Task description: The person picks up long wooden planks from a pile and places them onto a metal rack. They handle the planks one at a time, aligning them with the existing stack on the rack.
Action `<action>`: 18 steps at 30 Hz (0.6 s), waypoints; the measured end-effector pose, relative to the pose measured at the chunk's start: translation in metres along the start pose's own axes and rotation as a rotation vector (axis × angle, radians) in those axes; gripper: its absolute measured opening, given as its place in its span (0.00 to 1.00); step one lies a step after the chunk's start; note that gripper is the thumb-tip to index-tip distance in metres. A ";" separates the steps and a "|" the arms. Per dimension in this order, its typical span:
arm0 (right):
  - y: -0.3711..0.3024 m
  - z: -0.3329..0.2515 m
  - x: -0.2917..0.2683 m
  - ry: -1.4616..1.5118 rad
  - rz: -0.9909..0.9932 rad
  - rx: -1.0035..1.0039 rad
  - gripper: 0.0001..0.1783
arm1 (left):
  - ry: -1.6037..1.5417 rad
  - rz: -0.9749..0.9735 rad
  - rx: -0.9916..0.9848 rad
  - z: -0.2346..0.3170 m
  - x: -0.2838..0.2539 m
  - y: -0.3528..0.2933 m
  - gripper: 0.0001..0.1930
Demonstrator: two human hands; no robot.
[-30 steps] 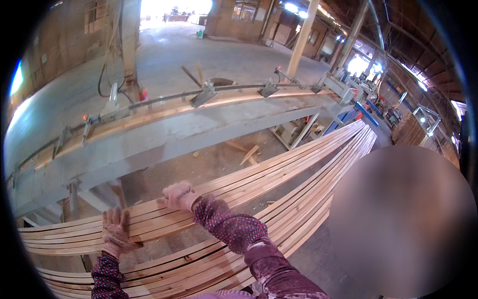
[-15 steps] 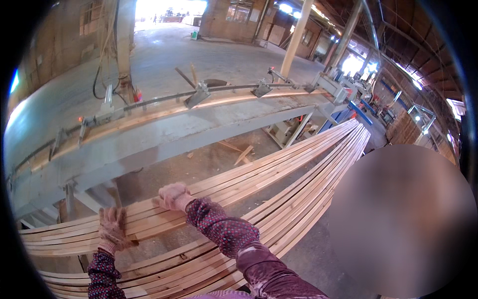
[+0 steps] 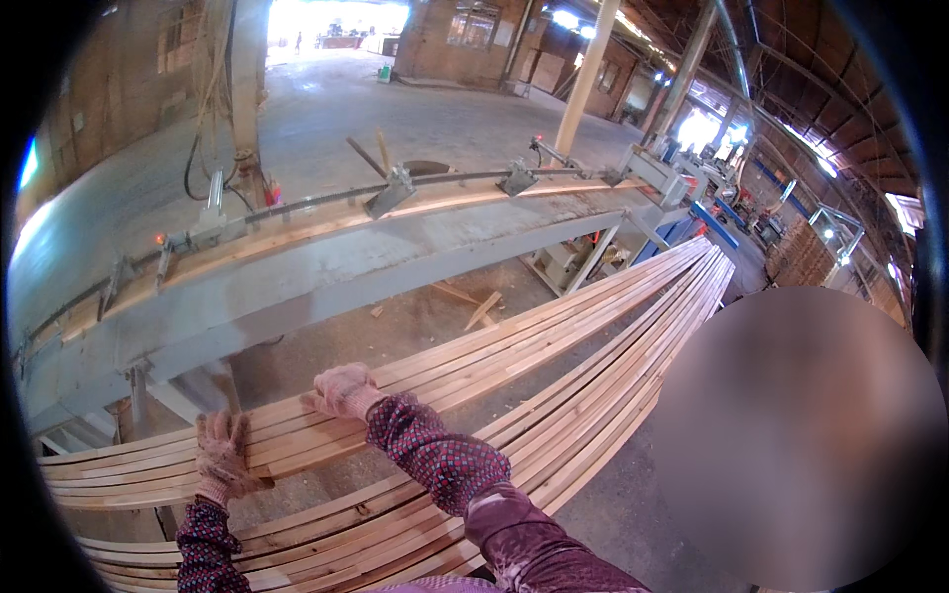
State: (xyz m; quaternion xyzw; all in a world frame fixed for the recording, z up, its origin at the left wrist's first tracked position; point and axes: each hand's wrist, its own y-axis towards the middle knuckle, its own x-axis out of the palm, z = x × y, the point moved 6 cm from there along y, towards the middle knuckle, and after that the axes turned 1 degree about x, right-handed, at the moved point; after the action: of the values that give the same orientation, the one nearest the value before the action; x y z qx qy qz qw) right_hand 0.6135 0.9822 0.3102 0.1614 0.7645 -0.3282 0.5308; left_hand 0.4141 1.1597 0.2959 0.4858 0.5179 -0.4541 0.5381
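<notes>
Both my hands wear pale knitted gloves and rest on the farther bundle of long wooden strips (image 3: pixel 474 367), lying side by side. My left hand (image 3: pixel 223 457) lies across these strips with its fingers spread and pointing away from me. Farther right, my right hand (image 3: pixel 344 389) curls its fingers over the bundle's far edge, gripping the strips there. A second bundle of wooden strips (image 3: pixel 583 427) runs nearer to me, under my right forearm. A gap parts the two bundles at the left, and they draw together toward the far right.
Beyond the strips stands a long grey machine bed (image 3: pixel 326 259) with metal clamps (image 3: pixel 392 190) and a wooden strip along its far side. Scrap wood pieces (image 3: pixel 483 309) lie on the floor beneath it. A cream post (image 3: pixel 587 84) rises behind. A blurred round patch covers the lower right.
My right forearm has shifted very slightly left. Both hands keep their places on the farther bundle, and the wooden strips have not visibly moved.
</notes>
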 end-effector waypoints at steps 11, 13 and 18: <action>0.009 -0.004 0.007 0.007 0.023 -0.098 0.31 | 0.023 -0.039 -0.015 0.008 -0.024 -0.002 0.61; 0.005 0.000 0.006 -0.011 0.047 -0.065 0.32 | 0.081 0.031 0.037 0.019 -0.040 -0.003 0.57; 0.000 0.001 0.004 -0.020 0.037 -0.068 0.33 | 0.083 -0.003 0.013 0.022 -0.053 -0.006 0.54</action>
State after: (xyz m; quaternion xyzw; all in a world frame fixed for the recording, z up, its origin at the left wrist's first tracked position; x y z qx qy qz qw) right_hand 0.6126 0.9815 0.3066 0.1541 0.7668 -0.2939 0.5494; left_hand 0.4080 1.1368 0.3485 0.5069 0.5375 -0.4379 0.5122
